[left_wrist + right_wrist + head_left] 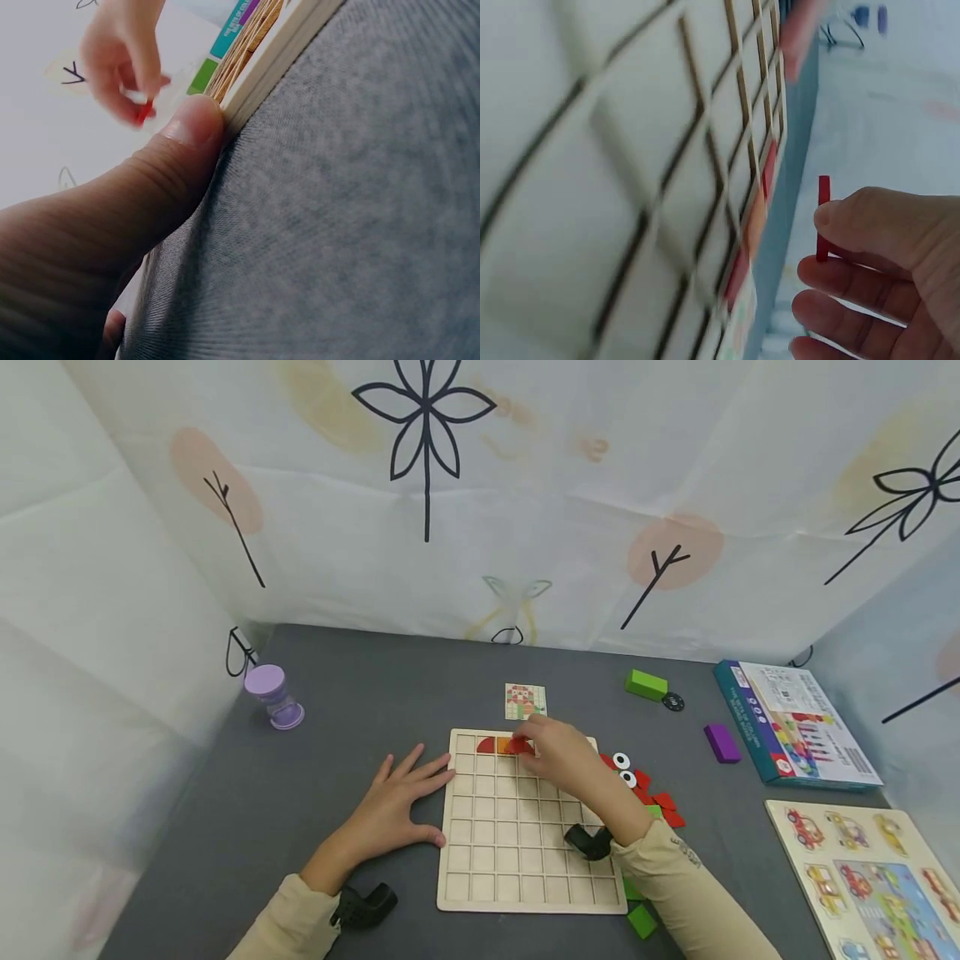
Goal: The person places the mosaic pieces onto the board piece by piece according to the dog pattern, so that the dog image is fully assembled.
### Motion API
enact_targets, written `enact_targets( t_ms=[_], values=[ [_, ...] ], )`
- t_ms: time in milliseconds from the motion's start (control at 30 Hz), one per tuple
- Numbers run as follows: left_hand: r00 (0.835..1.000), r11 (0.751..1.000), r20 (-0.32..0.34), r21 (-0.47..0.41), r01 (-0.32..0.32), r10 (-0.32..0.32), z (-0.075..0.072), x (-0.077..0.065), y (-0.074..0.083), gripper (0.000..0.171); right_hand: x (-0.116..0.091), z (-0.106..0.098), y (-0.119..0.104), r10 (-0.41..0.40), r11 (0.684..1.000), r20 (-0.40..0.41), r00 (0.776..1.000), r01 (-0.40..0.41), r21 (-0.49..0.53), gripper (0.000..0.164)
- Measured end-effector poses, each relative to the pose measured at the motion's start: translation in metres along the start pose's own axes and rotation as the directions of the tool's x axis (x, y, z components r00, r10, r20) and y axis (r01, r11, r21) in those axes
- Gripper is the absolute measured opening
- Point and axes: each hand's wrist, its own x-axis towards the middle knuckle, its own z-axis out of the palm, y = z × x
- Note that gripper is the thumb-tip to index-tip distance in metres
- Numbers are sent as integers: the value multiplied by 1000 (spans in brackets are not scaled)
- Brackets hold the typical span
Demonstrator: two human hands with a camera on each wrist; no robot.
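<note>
A wooden grid board [495, 860] lies flat on the grey table. Along its left edge rests my left hand [397, 802], fingers spread, the thumb pressing the side of the board. My right hand [558, 756] is over the board's far row, pinching a thin red piece [824, 187] between thumb and index finger. In the right wrist view this piece is held edge-on, apart from the grid. In the far row sit a red curved-edged piece [486, 745] and an orange piece [503, 745], with another red piece [737, 279] beyond the orange.
A small pattern card [525, 700] lies behind the board. Loose red pieces [663, 802], white rings [621, 761] and green pieces [642, 921] lie to its right. Farther right are green [647, 684] and purple blocks [722, 743], a box [810, 727] and a picture puzzle [817, 835]. A purple hourglass [276, 697] stands left.
</note>
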Motion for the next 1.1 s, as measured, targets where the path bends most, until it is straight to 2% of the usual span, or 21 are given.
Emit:
enact_targets(
  t_ms=[167,300,500,700,933,1100],
  values=[
    [1000,1000,0,5,-7,7,-1,1,1,91,18,18,-22,-50,997,61,997,53,-55,19],
    [1000,1000,2,7,-16,16,-1,2,1,90,26,28,-31,-101,990,68,993,107,-92,16],
    [999,999,-6,1,-36,36,0,4,1,90,31,31,-40,-127,987,75,989,134,-87,17],
    [1000,1000,4,0,-30,30,0,3,1,90,33,33,-45,-128,984,98,987,138,-110,18],
    [1000,1000,1,2,-7,7,0,1,0,91,22,26,-37,-122,991,82,989,126,-46,26],
    [1000,1000,-15,8,-16,16,1,2,0,92,-6,6,-8,-30,999,12,999,30,22,30]
  ],
)
